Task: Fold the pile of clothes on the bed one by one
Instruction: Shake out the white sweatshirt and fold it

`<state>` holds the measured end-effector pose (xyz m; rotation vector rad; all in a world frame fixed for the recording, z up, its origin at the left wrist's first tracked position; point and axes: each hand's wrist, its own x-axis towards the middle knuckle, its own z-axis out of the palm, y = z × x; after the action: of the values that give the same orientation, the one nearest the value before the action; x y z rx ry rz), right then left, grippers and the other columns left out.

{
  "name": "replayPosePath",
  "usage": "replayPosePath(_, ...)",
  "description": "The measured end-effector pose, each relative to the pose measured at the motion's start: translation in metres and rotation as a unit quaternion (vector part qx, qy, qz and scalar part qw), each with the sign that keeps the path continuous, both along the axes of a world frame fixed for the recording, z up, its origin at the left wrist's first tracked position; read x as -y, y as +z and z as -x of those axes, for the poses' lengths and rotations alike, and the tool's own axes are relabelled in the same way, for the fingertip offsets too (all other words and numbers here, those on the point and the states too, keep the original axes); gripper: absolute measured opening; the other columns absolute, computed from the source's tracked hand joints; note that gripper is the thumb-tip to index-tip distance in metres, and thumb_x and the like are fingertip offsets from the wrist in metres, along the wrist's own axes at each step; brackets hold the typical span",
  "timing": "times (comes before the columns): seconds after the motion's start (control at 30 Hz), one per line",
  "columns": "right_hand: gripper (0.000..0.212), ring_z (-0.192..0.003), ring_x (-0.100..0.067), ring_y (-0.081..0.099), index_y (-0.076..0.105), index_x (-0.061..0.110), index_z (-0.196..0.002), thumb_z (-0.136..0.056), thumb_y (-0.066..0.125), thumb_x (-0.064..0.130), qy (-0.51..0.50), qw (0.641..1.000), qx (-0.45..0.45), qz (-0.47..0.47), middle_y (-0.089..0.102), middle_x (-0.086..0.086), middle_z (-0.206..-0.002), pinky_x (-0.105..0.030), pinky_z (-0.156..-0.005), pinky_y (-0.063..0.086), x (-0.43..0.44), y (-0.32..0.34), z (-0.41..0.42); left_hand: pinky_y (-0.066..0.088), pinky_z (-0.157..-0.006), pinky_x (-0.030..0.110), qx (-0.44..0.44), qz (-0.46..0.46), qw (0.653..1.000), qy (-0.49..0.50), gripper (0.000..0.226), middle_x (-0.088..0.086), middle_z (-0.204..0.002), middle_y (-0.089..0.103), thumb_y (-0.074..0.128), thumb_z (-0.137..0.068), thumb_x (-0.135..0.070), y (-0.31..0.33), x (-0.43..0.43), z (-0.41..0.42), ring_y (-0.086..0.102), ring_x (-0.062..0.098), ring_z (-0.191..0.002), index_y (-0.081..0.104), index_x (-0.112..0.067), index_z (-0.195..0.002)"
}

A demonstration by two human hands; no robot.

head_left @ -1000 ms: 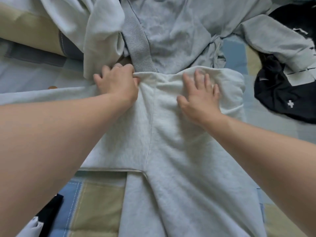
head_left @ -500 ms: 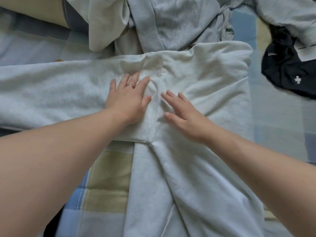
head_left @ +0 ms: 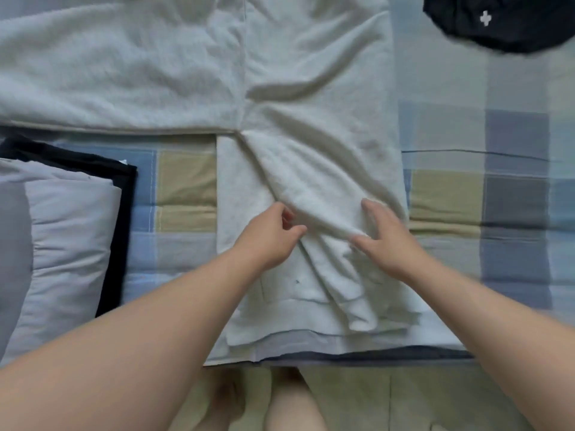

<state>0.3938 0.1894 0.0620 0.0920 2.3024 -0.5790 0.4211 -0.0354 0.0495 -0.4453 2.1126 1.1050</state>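
Observation:
White fleece sweatpants (head_left: 311,73) lie spread on the checked bedspread (head_left: 466,194), one leg running to the left, the other toward me. A raised fold of the near leg (head_left: 323,194) bunches between my hands. My left hand (head_left: 270,237) has its fingers curled at the left side of that fold, thumb and fingers close on the cloth. Its right side is under my right hand (head_left: 385,234), whose fingers spread and bend over the fabric.
A folded stack, pale grey over black (head_left: 68,225), sits on the bed at the left. A black garment with a white cross (head_left: 497,23) lies at the top right. The bed edge (head_left: 342,357) runs just before my legs.
Both hands slid from the waist area down the near leg toward me. My view tipped down, and the grey clothes at the back left the frame.

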Motion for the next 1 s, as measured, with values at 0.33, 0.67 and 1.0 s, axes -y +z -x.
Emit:
replayPosePath(0.33, 0.088, -0.141, -0.03, 0.037, 0.02, 0.039, -0.157, -0.084, 0.069, 0.04, -0.052, 0.995, 0.004, -0.09, 0.034, 0.002, -0.158, -0.053, -0.113, 0.034, -0.079, -0.018, -0.114, 0.045, -0.082, 0.025, -0.026, -0.046, 0.994, -0.094, 0.03, -0.007, -0.104, 0.061, 0.076, -0.084, -0.038, -0.011, -0.093, -0.107, 0.06, 0.014, -0.101, 0.063, -0.025, -0.107)
replayPosePath(0.67, 0.068, -0.115, -0.019, 0.059, 0.037, 0.036, -0.151, -0.092, 0.063, 0.015, -0.129, 0.988, -0.049, 0.068, 0.059, 0.007, -0.131, -0.037, -0.102, 0.046, -0.123, -0.034, -0.132, 0.036, -0.079, 0.039, -0.258, 0.205, 0.93, -0.161, 0.041, 0.004, -0.118, 0.055, 0.064, -0.085, -0.024, -0.027, -0.143, -0.117, 0.053, 0.031, -0.104, 0.048, -0.019, -0.122)
replayPosePath(1.0, 0.028, -0.097, -0.024, 0.057, 0.065, 0.026, -0.123, -0.098, 0.056, 0.019, 0.043, 0.987, -0.154, 0.018, 0.06, 0.0, -0.104, -0.045, -0.08, 0.052, -0.092, -0.01, -0.162, 0.04, -0.064, 0.04, -0.133, 0.309, 0.941, -0.044, 0.024, 0.006, -0.079, 0.054, 0.051, -0.087, -0.007, 0.013, -0.029, -0.176, 0.054, 0.035, -0.074, 0.04, -0.015, -0.107)
